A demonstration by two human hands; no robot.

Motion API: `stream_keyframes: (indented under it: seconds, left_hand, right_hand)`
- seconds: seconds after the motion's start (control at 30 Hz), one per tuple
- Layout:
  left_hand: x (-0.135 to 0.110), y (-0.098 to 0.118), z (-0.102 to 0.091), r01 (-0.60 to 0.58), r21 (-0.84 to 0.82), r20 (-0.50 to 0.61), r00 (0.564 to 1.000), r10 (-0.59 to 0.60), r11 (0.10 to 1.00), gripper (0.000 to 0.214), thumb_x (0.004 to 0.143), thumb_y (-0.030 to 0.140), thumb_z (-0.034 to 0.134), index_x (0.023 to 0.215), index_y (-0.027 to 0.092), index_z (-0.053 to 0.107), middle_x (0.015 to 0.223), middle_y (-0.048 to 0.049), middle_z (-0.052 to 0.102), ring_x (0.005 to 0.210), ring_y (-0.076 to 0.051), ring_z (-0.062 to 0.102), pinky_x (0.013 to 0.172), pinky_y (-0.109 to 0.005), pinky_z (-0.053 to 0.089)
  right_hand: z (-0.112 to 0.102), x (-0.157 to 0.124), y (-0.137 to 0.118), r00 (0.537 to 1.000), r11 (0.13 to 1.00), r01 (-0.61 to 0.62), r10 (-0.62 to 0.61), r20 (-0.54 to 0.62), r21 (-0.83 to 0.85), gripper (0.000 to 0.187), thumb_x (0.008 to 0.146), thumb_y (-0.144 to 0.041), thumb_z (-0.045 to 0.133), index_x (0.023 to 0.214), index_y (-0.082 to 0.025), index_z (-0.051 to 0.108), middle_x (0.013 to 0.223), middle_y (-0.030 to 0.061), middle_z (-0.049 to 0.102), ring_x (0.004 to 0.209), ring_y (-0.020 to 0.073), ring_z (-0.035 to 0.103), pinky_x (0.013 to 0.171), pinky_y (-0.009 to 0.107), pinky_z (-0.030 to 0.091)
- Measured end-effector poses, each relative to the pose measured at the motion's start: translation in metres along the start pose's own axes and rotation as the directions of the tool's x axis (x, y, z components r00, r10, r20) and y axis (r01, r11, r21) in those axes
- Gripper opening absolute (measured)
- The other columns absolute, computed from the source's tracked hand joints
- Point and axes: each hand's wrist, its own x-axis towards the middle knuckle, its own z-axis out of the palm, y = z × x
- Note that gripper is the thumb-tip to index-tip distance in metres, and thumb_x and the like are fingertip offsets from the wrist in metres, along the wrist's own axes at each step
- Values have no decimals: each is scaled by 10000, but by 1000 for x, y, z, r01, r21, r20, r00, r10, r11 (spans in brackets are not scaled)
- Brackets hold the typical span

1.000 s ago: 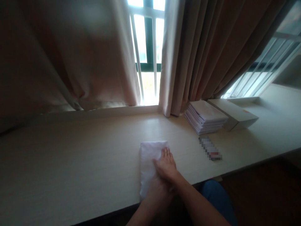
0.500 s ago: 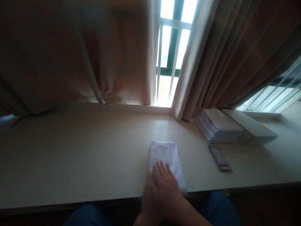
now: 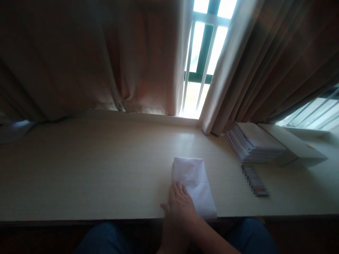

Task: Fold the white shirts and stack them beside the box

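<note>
A folded white cloth [image 3: 194, 183] lies flat near the front edge of the table, its long side running away from me. My right hand [image 3: 182, 204] rests flat on its left part, fingers stretched forward. Under and to the left of it is my left hand [image 3: 168, 215], largely covered. One digit of the left hand sticks out to the left, past the cloth's edge; its other fingers are hidden. My forearms cross close to the table edge.
At the right stands a stack of folded white cloths [image 3: 255, 143], beside a pale box [image 3: 296, 143]. A blurred-out phone-like object [image 3: 255, 181] lies in front of the stack. Curtains [image 3: 148, 70] hang along the back of the table [image 3: 92, 169], with a barred window [image 3: 201, 53] between them.
My hands have slid from the middle of the folded cloth to its left side, baring more of its surface. The whole view has shifted slightly.
</note>
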Motion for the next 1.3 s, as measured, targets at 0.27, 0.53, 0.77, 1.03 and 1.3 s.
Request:
stream_keyframes:
  seconds: [0.27,0.53,0.77,1.03,1.3]
  left_hand:
    - [-26,-14,5,34,62,-113,993,-27,998,941,779,387,581,1511,96,67,1548,-175,223,1419,-343,208,1120,-514,277]
    - [34,-23,-30,-68,224,-98,991,92,972,602,881,278,421,1454,124,323,1439,-157,444,1361,-296,351,1134,-521,206]
    - [148,-56,-17,-303,241,113,952,284,922,569,882,294,432,1437,183,373,1459,-113,428,1367,-272,336,1154,-496,147]
    - [137,-71,16,-27,303,-27,999,37,953,597,927,372,315,1418,36,360,1501,-183,336,1428,-295,197,1160,-445,169]
    - [141,-67,-13,131,38,-42,991,-129,991,639,882,404,405,1411,50,342,1511,-195,307,1415,-282,246,1146,-455,229]
  right_hand:
    - [-2,91,24,999,998,41,-41,7,-53,755,944,-575,334,1426,5,348,1505,216,260,1425,292,171,1163,437,120]
    - [-45,101,41,975,989,124,-106,-195,83,614,989,-492,263,1450,-96,347,1516,139,292,1423,236,203,1165,434,170]
    - [-46,84,93,997,975,49,-36,-64,216,619,998,-493,153,1450,-122,354,1504,103,331,1417,192,227,1162,401,201]
    - [-25,64,137,986,987,-162,161,-43,-21,657,985,-515,171,1485,-98,259,1546,124,199,1442,215,114,1170,434,58]
    - [-58,31,152,961,959,-264,253,-109,-102,640,985,-500,208,1494,-113,233,1553,120,172,1445,251,80,1151,522,6]
